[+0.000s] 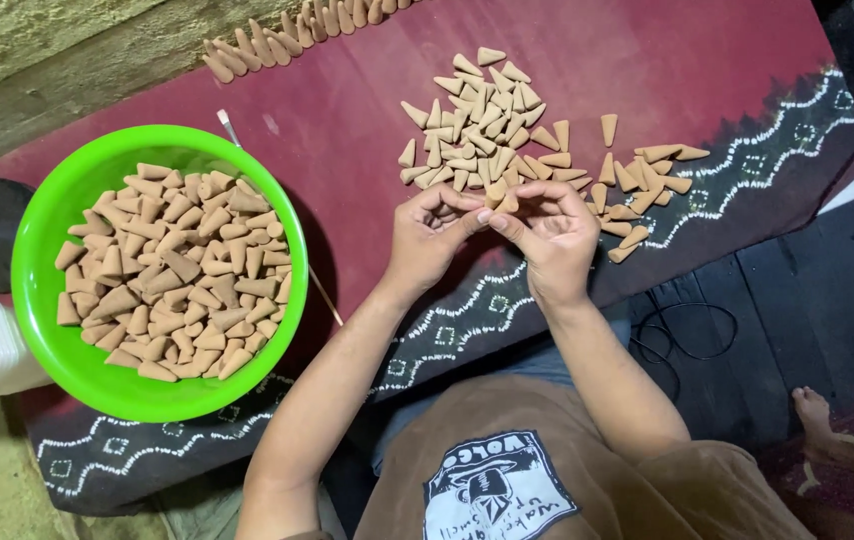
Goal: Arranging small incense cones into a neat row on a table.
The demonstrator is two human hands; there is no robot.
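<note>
Tan clay-coloured cones fill this scene, and a few of them (500, 201) sit pinched between the fingertips of both hands: the left hand (430, 236) and the right hand (555, 232) meet fingertip to fingertip, each grip narrow and closed on the small cluster, just above the near edge of the loose cone pile (507, 135). That pile lies spread on a maroon cloth (667, 60) with a white-patterned dark border, touching nothing but the cloth. Left of the hands, well apart, a green bowl (42, 230) is heaped with more cones, and a thin stick (229, 127) pokes out from behind its rim. A row of cones (277, 40) stands along the far edge. The likely slip, in my judgement, is a cone dropping from so light a pinch, or a wrist brushing the scattered cones to the right. Open cloth lies between bowl and hands; the cloth's near edge falls close under the wrists, leaving little room toward the body.
</note>
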